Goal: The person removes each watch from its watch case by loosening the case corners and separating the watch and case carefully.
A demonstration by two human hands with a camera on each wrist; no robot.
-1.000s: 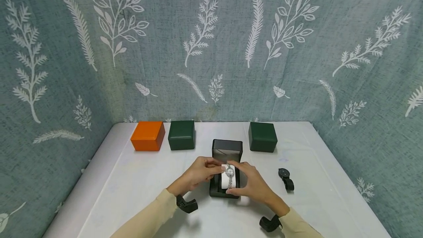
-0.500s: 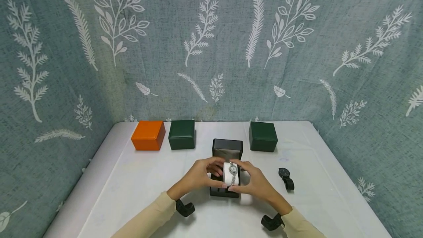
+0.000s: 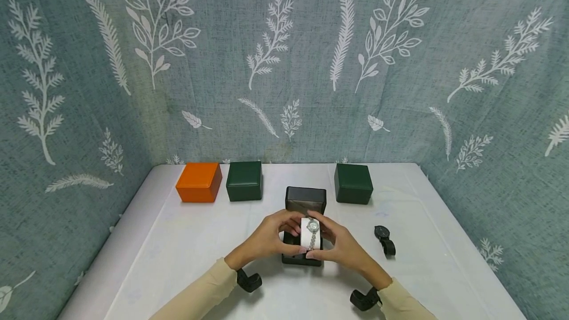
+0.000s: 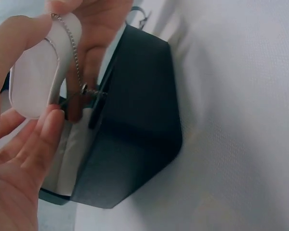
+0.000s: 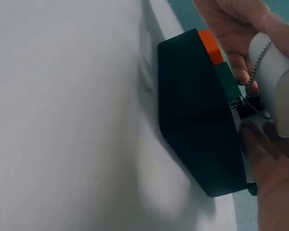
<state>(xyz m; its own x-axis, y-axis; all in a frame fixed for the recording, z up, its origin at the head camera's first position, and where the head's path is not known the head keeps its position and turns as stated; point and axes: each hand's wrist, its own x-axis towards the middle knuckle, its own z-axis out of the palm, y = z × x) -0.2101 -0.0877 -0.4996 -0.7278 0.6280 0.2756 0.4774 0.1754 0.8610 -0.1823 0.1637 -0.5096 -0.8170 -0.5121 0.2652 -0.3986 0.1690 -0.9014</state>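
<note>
Hands meet over the middle of the white-covered table (image 3: 186, 241) in the head view, where a white watch pillow (image 3: 306, 233) wrapped by a silver bracelet watch (image 3: 313, 231) is held just above the open black watch box (image 3: 304, 221). The left hand (image 3: 271, 238) and the right hand (image 3: 342, 246) are curled round the pillow from either side, seemingly so that it stays level over the cavity. The lid of the box is stood upright behind, which leaves the opening free. Along the far edge an orange box (image 3: 199, 182) and two green boxes (image 3: 244, 180) (image 3: 353, 183) are set closed, well apart from the hands, and a black watch (image 3: 385, 239) is laid near the right edge. In the left wrist view the pillow (image 4: 36, 77) is seen pinched between the thumb and fingers (image 4: 43, 139) of the left hand, above the pale lining of the box (image 4: 130, 125), and the chain of the watch (image 4: 76, 62) is draped across its end. In the right wrist view the rounded end of the pillow (image 5: 279, 86) is gripped by the right hand's fingers (image 5: 269, 144), the chain (image 5: 253, 79) is hung toward the box (image 5: 197, 110), and slivers of the orange and green boxes are glimpsed past its edge.
</note>
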